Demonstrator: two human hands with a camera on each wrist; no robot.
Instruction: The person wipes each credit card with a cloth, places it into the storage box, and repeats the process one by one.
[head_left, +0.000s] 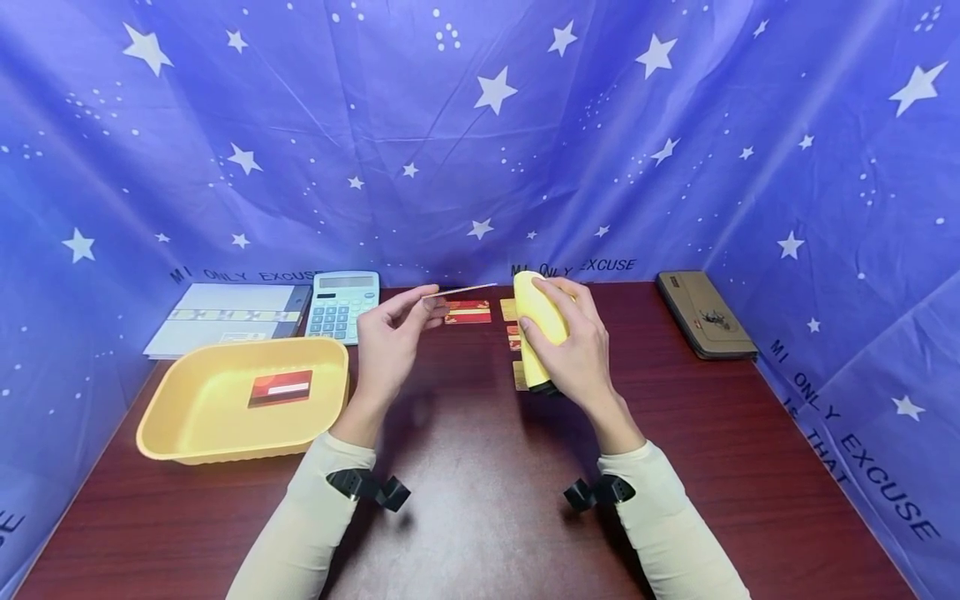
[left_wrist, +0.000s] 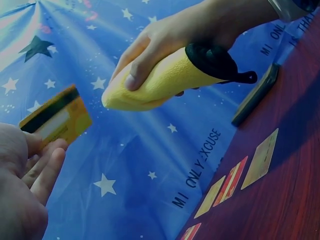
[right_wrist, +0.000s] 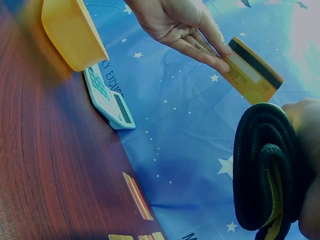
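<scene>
My left hand (head_left: pixel 390 333) pinches a gold plastic card (left_wrist: pixel 62 115) by one end, above the table. The card shows edge-on in the head view; its black stripe and pale strip appear in both wrist views. In my right hand (head_left: pixel 573 333) is a folded yellow cloth (head_left: pixel 531 342), with black trim and a small loop at its lower end. The right fingers grip it round the sides. In the right wrist view the cloth's dark folded end (right_wrist: pixel 262 165) stands close to the card; whether they touch cannot be told.
Under the hands lie a red card (head_left: pixel 467 314) and several gold and red cards (head_left: pixel 521 377), partly hidden by the cloth. A yellow basin (head_left: pixel 161 429) at left holds a red card (head_left: pixel 281 389). Behind are a calculator (head_left: pixel 343 312) and notebook (head_left: pixel 225 304); a brown wallet (head_left: pixel 705 317) lies right.
</scene>
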